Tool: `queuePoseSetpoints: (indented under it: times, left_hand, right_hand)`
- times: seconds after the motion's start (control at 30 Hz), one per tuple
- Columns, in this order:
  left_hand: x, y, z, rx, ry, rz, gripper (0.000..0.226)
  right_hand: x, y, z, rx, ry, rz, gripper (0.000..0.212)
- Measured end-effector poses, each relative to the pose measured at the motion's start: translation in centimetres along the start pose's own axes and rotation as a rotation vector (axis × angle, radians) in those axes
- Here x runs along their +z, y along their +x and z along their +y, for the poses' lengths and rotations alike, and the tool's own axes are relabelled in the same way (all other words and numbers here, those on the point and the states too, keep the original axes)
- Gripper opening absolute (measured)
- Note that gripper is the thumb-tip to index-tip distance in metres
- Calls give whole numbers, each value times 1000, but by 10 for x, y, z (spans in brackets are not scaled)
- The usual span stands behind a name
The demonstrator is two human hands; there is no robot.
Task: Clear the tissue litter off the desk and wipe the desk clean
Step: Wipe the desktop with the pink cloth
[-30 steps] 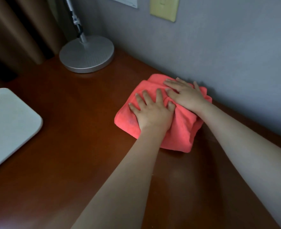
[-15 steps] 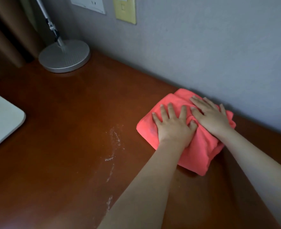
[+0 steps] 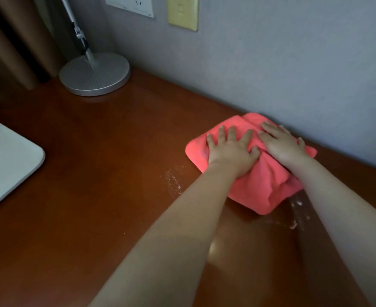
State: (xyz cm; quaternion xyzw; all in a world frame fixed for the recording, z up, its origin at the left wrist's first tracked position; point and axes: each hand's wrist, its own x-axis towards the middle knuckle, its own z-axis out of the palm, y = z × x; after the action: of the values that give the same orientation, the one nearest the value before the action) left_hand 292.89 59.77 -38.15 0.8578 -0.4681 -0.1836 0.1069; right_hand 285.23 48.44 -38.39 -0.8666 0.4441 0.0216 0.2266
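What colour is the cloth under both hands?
Coral pink, plain, no pattern; the cloth shows clearly in the head view.

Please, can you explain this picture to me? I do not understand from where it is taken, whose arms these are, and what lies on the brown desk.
There is no machine here. A camera worn on a person's head looks forward and down, so the arms are the person's own. The left hand and the right hand both press flat on a folded pink cloth, which lies on the desk near the wall. Nothing is gripped; the fingers are straight. Beside the cloth are whitish wet streaks and small white crumbs. Farther left stand a round lamp base and a white tray.
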Motion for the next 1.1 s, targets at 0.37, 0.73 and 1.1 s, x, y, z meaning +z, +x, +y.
queuePoseSetpoints:
  times: [0.37,0.73,1.1]
  left_hand:
    - [-44,-20,-112,-139,14,43,54]
    - [-24,-133,-145,-390,17,185,55]
    - [24,-235,-89,-515,3,219,55]
  right_hand:
    - [36,7,-116,-185,15,-138,60]
    - [84,-65,-156,-469,-105,-201,65]
    - [90,-162,-104,-586,-140,-301,62]
